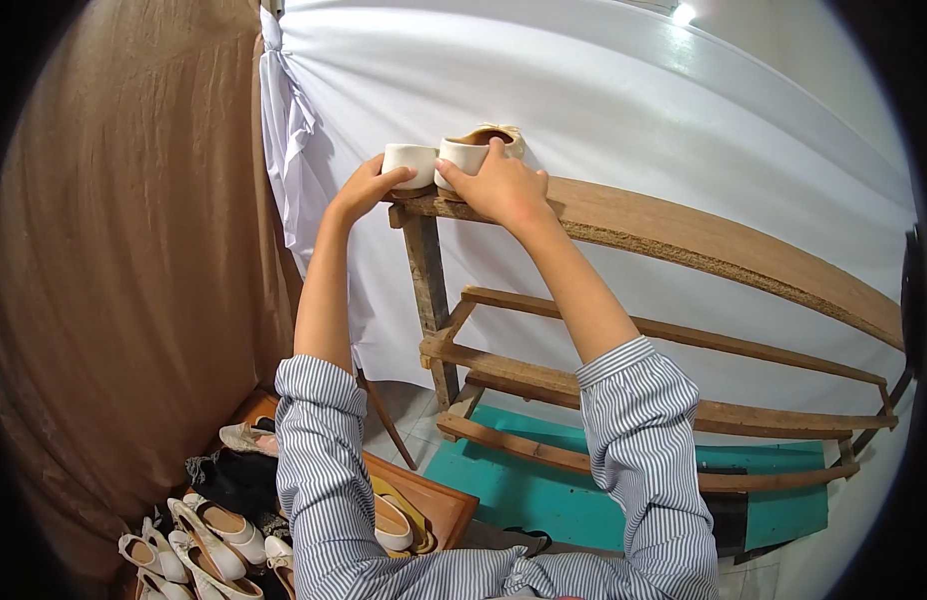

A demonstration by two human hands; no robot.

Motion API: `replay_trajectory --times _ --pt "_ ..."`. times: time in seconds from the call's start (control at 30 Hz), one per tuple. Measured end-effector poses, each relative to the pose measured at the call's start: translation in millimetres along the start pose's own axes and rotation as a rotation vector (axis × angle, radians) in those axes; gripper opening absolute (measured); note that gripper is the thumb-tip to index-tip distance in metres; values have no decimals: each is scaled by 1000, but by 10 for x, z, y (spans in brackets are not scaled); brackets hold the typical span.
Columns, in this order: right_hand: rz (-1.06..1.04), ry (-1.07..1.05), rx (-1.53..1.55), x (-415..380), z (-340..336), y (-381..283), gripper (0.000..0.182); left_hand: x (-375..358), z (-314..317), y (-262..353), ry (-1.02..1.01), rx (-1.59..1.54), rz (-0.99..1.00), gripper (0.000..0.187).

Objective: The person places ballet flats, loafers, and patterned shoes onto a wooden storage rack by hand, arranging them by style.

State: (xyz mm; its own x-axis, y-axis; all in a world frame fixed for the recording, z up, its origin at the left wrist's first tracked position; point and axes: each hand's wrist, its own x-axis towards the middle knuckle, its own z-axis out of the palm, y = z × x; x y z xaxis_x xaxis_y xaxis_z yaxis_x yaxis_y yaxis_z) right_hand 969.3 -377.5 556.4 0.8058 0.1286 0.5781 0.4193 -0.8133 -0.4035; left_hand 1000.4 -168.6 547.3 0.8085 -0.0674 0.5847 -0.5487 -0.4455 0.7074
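White shoes (411, 162) atop rack (684, 235): left hand (366, 190) and right hand (504, 185) each grasping one.

Both arms stretched forward and up, hands (499, 185) close together, thumbs inward, striped sleeves (649, 450) bunched below the elbows

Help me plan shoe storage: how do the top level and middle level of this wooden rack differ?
The top level is one broad board, while the middle level is narrow rails with an open gap between them. The top level carries the white shoes at one end, where both hands touch them; the middle level has neither hand on it. Both are brown wood and run lengthwise.
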Motion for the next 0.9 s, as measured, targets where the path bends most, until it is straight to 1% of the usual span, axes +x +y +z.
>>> replay_trajectory --times 0.03,0.07,0.13,0.17,0.23,0.27,0.33,0.37,0.43,0.5,0.53,0.67,0.8,0.9 --pt "18 -25 -31 -1 -22 6 87 12 -12 -8 -30 57 -13 61" --pt "38 -51 -62 -6 -31 3 89 14 -21 -32 -28 55 -12 61" --pt "52 -51 -90 -21 -22 -13 90 10 -9 -90 102 192 77 54" --pt "64 -50 -116 -17 -11 -12 90 18 2 -116 100 188 77 54" --pt "58 -66 -99 19 11 -6 91 21 26 -190 189 150 126 51" --pt "50 -79 -78 48 28 1 91 15 43 -203 189 146 122 51" --pt "21 -58 -61 123 117 24 91 20 72 -207 270 220 112 49" --pt "-8 -32 -38 135 140 18 92 31 74 -230 270 221 110 49" --pt "-3 -43 -2 161 182 11 92 55 73 -276 283 165 161 51" --pt "0 -55 35 152 196 -18 92 58 60 -302 267 129 154 53" --pt "-2 -35 16 140 206 -31 91 54 52 -317 252 91 147 54" --pt "18 18 -44 103 231 -77 91 52 80 -380 279 119 178 57" --pt "37 -12 -82 54 185 -131 90 53 83 -372 243 82 176 56" --pt "35 47 -143 42 199 -149 89 49 94 -321 210 77 177 57"
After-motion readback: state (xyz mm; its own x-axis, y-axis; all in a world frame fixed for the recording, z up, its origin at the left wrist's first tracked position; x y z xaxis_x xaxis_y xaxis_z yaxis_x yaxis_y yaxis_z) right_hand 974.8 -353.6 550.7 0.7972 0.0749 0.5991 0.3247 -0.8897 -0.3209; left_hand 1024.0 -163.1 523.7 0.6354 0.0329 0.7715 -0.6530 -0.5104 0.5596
